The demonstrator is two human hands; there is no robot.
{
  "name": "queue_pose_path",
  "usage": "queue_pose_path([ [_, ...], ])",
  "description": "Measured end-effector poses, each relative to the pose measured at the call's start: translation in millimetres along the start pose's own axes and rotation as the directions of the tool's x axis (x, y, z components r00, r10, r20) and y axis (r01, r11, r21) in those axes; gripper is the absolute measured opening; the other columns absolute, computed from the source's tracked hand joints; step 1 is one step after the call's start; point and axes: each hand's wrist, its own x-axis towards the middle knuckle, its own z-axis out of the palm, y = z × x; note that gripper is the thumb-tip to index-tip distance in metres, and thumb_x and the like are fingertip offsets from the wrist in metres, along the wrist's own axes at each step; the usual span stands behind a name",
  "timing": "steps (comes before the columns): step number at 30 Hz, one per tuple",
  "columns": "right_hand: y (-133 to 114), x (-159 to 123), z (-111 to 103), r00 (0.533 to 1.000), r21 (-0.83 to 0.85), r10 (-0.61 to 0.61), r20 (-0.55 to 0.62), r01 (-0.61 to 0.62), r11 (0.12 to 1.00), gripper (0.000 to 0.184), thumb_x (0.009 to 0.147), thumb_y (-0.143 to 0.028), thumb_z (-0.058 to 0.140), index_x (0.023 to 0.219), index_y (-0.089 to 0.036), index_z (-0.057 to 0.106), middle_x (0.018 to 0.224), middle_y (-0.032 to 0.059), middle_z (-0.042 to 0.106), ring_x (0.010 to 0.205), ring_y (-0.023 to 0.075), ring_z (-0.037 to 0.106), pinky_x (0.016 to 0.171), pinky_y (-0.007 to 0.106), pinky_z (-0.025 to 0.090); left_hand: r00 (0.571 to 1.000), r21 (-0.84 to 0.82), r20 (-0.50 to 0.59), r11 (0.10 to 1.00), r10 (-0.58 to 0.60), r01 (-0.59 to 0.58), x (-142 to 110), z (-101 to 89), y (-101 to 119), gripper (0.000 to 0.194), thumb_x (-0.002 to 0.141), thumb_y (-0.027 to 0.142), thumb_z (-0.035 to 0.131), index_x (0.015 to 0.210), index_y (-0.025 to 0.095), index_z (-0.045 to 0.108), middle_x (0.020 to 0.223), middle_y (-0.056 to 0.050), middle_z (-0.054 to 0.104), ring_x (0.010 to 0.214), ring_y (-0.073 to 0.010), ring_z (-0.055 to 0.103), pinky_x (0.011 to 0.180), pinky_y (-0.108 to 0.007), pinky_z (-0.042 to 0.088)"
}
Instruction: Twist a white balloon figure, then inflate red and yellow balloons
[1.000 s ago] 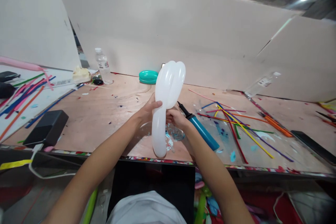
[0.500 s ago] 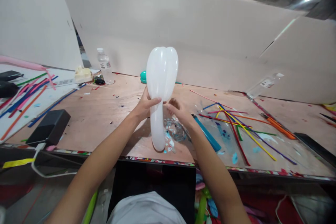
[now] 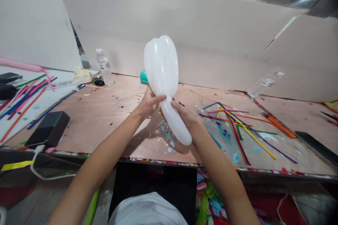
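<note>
Balloon (image 3: 162, 64) held up above bench (image 3: 97, 110), tilted. L hand (image 3: 150, 104) grip clamped round its neck; R hand (image 3: 186, 113) grip closed on it just below, mostly hidden. Prob. v. light, squashy, may pop: hold at neck, gently.

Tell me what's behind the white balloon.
Part of a teal balloon shows past its left edge, with the pale wall panel beyond. The white balloon covers what lies directly behind, so that can't be seen.
</note>
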Motion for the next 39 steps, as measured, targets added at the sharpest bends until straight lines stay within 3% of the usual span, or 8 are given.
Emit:
queue_pose_path([
  [5, 11, 1, 7, 0.959, 0.309, -0.005, 0.283, -0.086, 0.947, 0.06, 0.076, -0.071, 0.055, 0.101, -0.016, 0.059, 0.075, 0.005, 0.065, 0.065, 0.0175, 0.062, 0.055, 0.029, 0.053, 0.983, 0.023, 0.072, 0.986, -0.168, 0.167, -8, -2.0, 0, 0.068, 0.06, 0.037, 0.083, 0.115, 0.022, 0.046, 0.079, -0.001, 0.066, 0.052, -0.0125, 0.058, 0.046, -0.024, 0.047],
  [10, 13, 0, 14, 0.962, 0.346, -0.017, 0.273, -0.082, 0.935, 0.047, 0.079, -0.06, 0.061, 0.097, -0.017, 0.058, 0.071, 0.002, 0.064, 0.058, 0.0146, 0.062, 0.052, 0.026, 0.053, 0.977, -0.007, 0.081, 0.98, -0.196, 0.197, -9, -4.6, 2, 0.074, 0.049, 0.035, 0.088, 0.112, 0.016, 0.054, 0.083, -0.005, 0.069, 0.058, -0.0148, 0.062, 0.047, -0.023, 0.048],
  [18, 4, -10, 13, 0.995, 0.126, 0.017, 0.102, -0.03, 0.992, 0.043, 0.075, -0.057, 0.071, 0.084, -0.016, 0.061, 0.066, 0.0022, 0.064, 0.053, 0.0133, 0.061, 0.051, 0.025, 0.053, 0.981, 0.02, 0.098, 0.986, -0.169, 0.168, -11, -18.3, -10, 0.069, 0.058, 0.032, 0.086, 0.118, 0.012, 0.057, 0.092, -0.012, 0.071, 0.067, -0.0228, 0.068, 0.055, -0.03, 0.054],
  [26, 10, -8, 25, 0.998, 0.097, 0.058, 0.019, -0.06, 0.994, 0.049, 0.073, -0.064, 0.068, 0.085, -0.016, 0.062, 0.07, 0.0044, 0.065, 0.056, 0.0161, 0.063, 0.05, 0.028, 0.052, 0.975, -0.052, 0.073, 0.975, -0.21, 0.214, -18, -6.9, -3, 0.076, 0.05, 0.034, 0.089, 0.115, 0.017, 0.054, 0.094, -0.01, 0.07, 0.091, -0.0284, 0.068, 0.074, -0.035, 0.056],
  [29, 10, -3, 26, 0.999, -0.089, -0.029, 0.014, 0.03, 0.996, 0.052, 0.079, -0.069, 0.056, 0.086, -0.018, 0.062, 0.076, 0.0062, 0.066, 0.064, 0.0183, 0.064, 0.057, 0.031, 0.052, 0.971, -0.063, -0.014, 0.969, -0.239, 0.238, -19, -7.2, -2, 0.068, 0.052, 0.042, 0.086, 0.106, 0.014, 0.057, 0.081, -0.009, 0.069, 0.08, -0.0262, 0.069, 0.065, -0.033, 0.056],
  [31, 7, -2, 23, 0.991, -0.366, -0.122, -0.051, 0.096, 0.926, 0.054, 0.083, -0.071, 0.049, 0.077, -0.018, 0.062, 0.073, 0.0053, 0.064, 0.066, 0.018, 0.061, 0.059, 0.031, 0.049, 0.968, -0.093, -0.046, 0.966, -0.245, 0.24, -18, -10.5, -3, 0.064, 0.053, 0.045, 0.083, 0.102, 0.013, 0.059, 0.076, -0.008, 0.069, 0.075, -0.0242, 0.068, 0.064, -0.033, 0.056],
  [35, -2, -5, 13, 0.868, -0.752, -0.417, -0.27, 0.08, 0.654, 0.052, 0.088, -0.064, 0.046, 0.065, -0.019, 0.056, 0.065, 0.002, 0.057, 0.062, 0.0151, 0.053, 0.057, 0.029, 0.041, 0.97, -0.118, -0.072, 0.968, -0.232, 0.223, -15, -17.1, -4, 0.054, 0.055, 0.042, 0.082, 0.097, 0.014, 0.062, 0.081, -0.008, 0.07, 0.074, -0.0211, 0.067, 0.073, -0.036, 0.056],
  [39, -9, -7, 13, 0.719, -0.758, -0.591, -0.365, 0.139, 0.637, 0.036, 0.083, -0.055, 0.06, 0.095, -0.021, 0.058, 0.081, 0.0019, 0.061, 0.068, 0.0153, 0.056, 0.059, 0.028, 0.045, 0.986, -0.089, -0.037, 0.983, -0.165, 0.161, -13, -17.7, -5, 0.047, 0.059, 0.035, 0.082, 0.097, 0.014, 0.063, 0.084, -0.005, 0.069, 0.074, -0.0182, 0.066, 0.079, -0.036, 0.055],
])
